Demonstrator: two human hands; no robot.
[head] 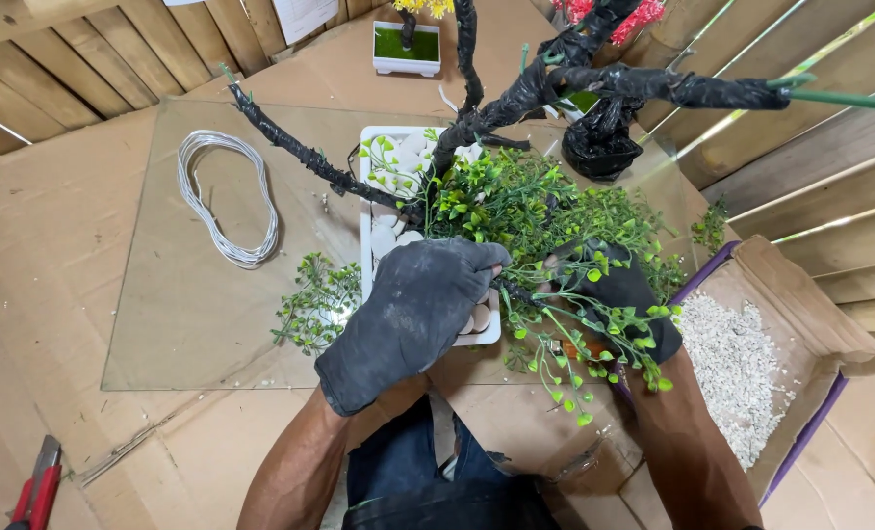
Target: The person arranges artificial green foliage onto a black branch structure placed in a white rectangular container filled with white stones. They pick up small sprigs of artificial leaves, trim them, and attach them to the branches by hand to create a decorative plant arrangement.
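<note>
An artificial tree with black taped branches (516,93) stands in a white rectangular planter (367,211) filled with white pebbles. Bunches of green plastic foliage (516,201) cover its lower part. My left hand (413,314), in a dark grey glove, reaches over the planter's near end with its fingertips in the foliage, gripping a branch there. My right hand (624,290), also gloved, is half hidden by green sprigs and holds a leafy sprig (575,363) that hangs toward me.
A glass sheet (192,324) lies on cardboard under the planter. A coil of white wire (227,196) rests at left, a loose green sprig (315,304) beside the planter. A cardboard box of white gravel (742,373) sits right. Red-handled pliers (35,491) lie bottom left. Another small planter (406,47) stands behind.
</note>
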